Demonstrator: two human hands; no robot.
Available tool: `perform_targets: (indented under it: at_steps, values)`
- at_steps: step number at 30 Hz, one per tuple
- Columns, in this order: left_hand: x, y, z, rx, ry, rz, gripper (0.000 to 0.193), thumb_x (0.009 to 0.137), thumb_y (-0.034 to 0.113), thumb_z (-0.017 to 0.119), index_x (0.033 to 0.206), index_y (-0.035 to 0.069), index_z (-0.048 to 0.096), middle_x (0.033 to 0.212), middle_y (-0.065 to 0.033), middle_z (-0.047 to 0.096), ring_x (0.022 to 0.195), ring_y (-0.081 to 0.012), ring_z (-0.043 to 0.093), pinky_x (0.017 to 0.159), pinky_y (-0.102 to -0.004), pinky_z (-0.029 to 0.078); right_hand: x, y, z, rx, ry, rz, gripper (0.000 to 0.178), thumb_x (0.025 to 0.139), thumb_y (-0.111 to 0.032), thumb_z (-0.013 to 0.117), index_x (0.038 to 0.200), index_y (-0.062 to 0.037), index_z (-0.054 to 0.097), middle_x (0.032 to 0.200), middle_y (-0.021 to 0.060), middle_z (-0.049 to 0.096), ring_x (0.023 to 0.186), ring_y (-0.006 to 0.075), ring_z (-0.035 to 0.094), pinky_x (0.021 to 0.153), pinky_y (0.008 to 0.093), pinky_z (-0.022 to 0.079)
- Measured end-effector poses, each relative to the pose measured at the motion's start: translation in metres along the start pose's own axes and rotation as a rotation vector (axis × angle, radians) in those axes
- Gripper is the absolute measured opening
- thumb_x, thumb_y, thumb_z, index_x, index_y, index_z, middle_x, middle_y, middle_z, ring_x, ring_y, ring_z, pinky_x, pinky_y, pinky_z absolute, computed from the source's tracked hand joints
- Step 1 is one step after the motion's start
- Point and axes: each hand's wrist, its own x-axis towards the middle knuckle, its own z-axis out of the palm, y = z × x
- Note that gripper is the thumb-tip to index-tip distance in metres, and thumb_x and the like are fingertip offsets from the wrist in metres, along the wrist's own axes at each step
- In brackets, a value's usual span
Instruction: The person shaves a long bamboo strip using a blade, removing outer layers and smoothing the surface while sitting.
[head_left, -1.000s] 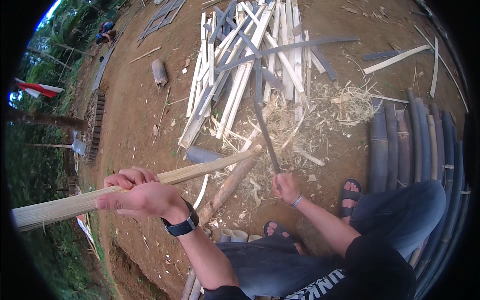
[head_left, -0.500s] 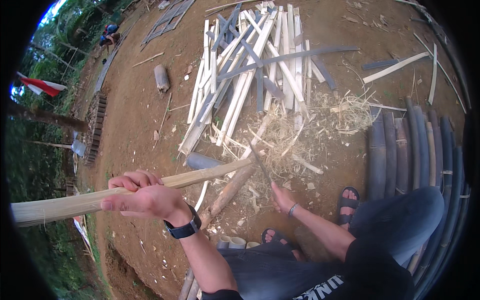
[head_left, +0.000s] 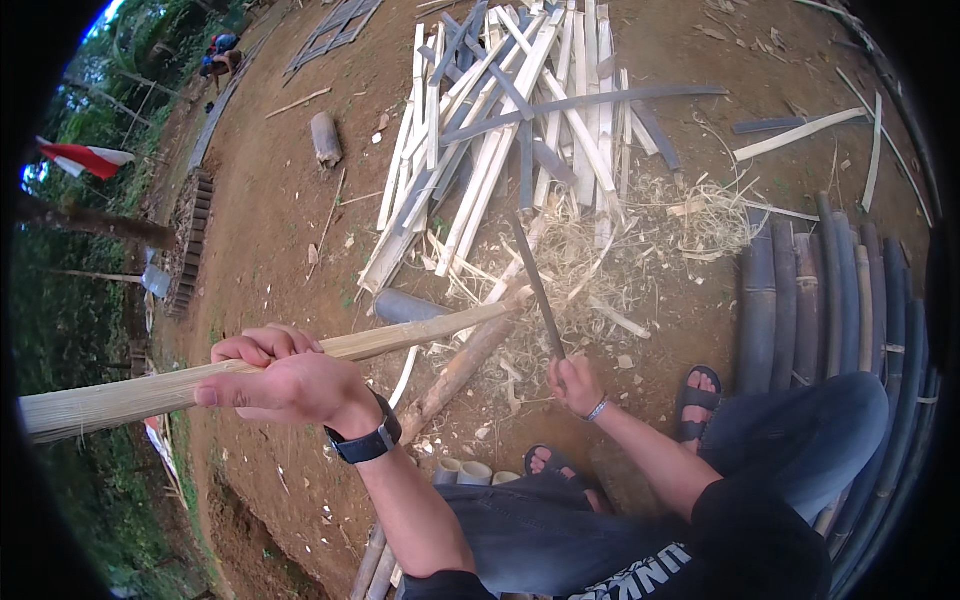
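Left hand (head_left: 290,385) curled firmly round pale strip (head_left: 420,332); right hand (head_left: 577,386) gripped long blade (head_left: 537,285). Strip slanted rightward from left hand, far end seemingly braced on log (head_left: 455,378) ahead of right. Good work likely needed steady brace, shallow blade angle, strokes away from left fingers.

The ground (head_left: 265,235) is formed of bare brown earth and lit by soft daylight. It is bordered on the left by dense green trees (head_left: 145,55), beyond which bright sky (head_left: 98,22) is glimpsed. A red-and-white flag (head_left: 98,161) is seen before them, near a row of short dark poles (head_left: 191,245).
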Motion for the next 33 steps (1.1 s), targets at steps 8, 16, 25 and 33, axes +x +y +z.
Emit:
perform_targets:
  at_steps: [8,16,25,33]
  values:
    - [-0.003,-0.003,-0.004,0.01,0.0,0.031,0.06,0.09,0.069,0.019,0.066,0.014,0.023,0.047,0.0028,0.022,0.041,-0.0077,0.021,0.036,-0.021,0.018,0.003,0.003,0.0,0.009,0.058,0.054,0.067,0.093,-0.058,0.036,0.055,-0.0041,0.045,0.046,0.003,0.045,0.04,0.0137,0.047,0.042,0.0288,0.038]
    - [0.0,-0.001,-0.002,0.008,0.03,-0.003,0.06,0.091,0.069,0.019,0.065,0.014,0.023,0.047,0.0026,0.021,0.041,-0.0083,0.021,0.036,-0.0213,0.019,0.02,0.022,-0.018,-0.356,0.086,0.33,0.062,0.096,-0.048,0.037,0.056,-0.0012,0.046,0.049,0.0084,0.048,0.047,0.0174,0.051,0.049,0.0305,0.04]
    - [-0.002,-0.002,-0.008,0.034,0.033,-0.06,0.059,0.091,0.069,0.016,0.068,0.015,0.021,0.054,0.0028,0.019,0.047,-0.0101,0.016,0.043,-0.0232,0.015,0.019,0.048,-0.029,-0.493,0.106,0.396,0.061,0.093,-0.049,0.04,0.057,-0.0011,0.047,0.048,0.007,0.046,0.046,0.0183,0.051,0.049,0.0321,0.04]
    - [-0.007,0.001,-0.005,0.026,0.033,-0.01,0.059,0.092,0.067,0.018,0.067,0.014,0.023,0.049,0.0026,0.022,0.041,-0.0085,0.023,0.036,-0.0214,0.02,0.017,0.067,-0.038,-0.569,0.15,0.138,0.075,0.088,-0.063,0.042,0.048,0.0002,0.046,0.046,0.0118,0.048,0.051,0.0209,0.059,0.054,0.0324,0.045]
